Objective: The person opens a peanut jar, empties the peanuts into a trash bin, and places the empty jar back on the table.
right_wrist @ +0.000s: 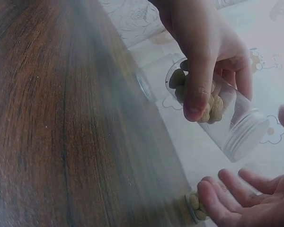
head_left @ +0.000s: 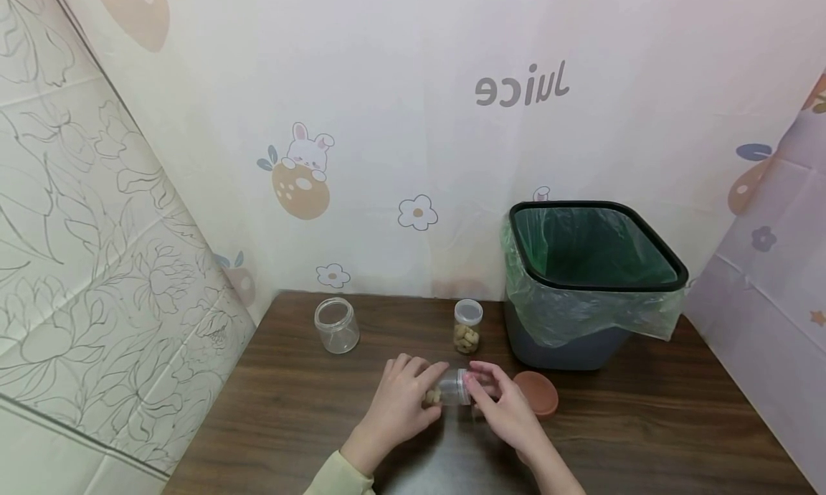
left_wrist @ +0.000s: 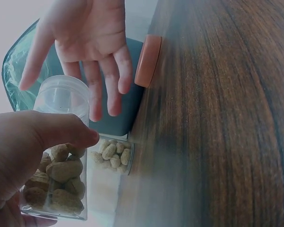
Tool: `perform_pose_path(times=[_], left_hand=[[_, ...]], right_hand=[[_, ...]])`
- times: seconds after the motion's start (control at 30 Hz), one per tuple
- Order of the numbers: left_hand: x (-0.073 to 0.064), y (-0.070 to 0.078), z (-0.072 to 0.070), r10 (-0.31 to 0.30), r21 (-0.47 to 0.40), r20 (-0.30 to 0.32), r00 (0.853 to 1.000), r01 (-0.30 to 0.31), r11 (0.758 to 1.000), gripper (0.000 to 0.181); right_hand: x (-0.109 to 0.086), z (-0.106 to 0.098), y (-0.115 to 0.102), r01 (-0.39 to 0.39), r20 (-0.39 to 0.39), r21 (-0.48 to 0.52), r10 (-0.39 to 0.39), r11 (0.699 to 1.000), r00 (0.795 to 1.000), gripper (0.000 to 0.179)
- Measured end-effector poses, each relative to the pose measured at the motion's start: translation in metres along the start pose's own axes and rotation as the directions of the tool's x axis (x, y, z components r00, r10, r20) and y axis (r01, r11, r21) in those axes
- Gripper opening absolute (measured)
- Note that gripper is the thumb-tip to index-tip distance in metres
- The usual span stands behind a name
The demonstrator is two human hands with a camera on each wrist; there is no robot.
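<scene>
A small clear jar of peanuts in their shells is gripped around its body by my left hand, above the table and tipped toward the right. In the left wrist view its whitish translucent lid is on, and the peanuts lie at the base end. My right hand is by the lid end, palm up with fingers spread and bent loosely; the right wrist view shows a gap between its fingertips and the jar.
A second lidded jar of peanuts stands behind the hands. An uncovered clear jar stands back left. At right are a reddish-brown round lid and a grey bin with a green liner. A patterned curtain hangs behind the table.
</scene>
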State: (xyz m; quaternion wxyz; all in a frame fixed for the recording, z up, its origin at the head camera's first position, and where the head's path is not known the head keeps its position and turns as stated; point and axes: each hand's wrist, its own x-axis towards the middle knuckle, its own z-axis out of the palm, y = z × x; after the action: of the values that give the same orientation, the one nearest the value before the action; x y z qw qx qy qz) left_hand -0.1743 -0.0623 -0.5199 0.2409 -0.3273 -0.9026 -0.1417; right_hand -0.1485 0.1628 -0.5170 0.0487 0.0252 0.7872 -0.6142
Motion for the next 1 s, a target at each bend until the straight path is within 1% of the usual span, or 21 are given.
perform_pose_path(times=[0.17, 0.47, 0.73, 1.0], left_hand=[[0.0, 0.0, 0.0003, -0.003, 0.004, 0.002, 1.0, 0.003, 1.0, 0.068], [-0.0005, -0.0003, 0.0019, 0.016, 0.021, -0.017, 1.0, -0.015, 1.0, 0.068], [-0.0009, 0.0003, 0.0011, 0.008, 0.013, 0.0, 1.0, -0.008, 1.0, 0.067], [-0.0008, 0.0006, 0.0013, 0.005, 0.021, 0.006, 1.0, -0.005, 1.0, 0.067]], right_hand=[[0.0002, 0.0016, -0.0009, -0.037, 0.001, 0.02, 0.037, 0.999, 0.999, 0.068], [0.0002, 0.0041, -0.001, -0.068, 0.001, -0.037, 0.068, 0.997, 0.998, 0.071], [-0.0003, 0.0052, -0.0004, -0.079, 0.025, -0.055, 0.081, 0.995, 0.996, 0.062], [-0.0009, 0.0048, -0.001, -0.058, 0.031, -0.037, 0.059, 0.998, 0.998, 0.055]])
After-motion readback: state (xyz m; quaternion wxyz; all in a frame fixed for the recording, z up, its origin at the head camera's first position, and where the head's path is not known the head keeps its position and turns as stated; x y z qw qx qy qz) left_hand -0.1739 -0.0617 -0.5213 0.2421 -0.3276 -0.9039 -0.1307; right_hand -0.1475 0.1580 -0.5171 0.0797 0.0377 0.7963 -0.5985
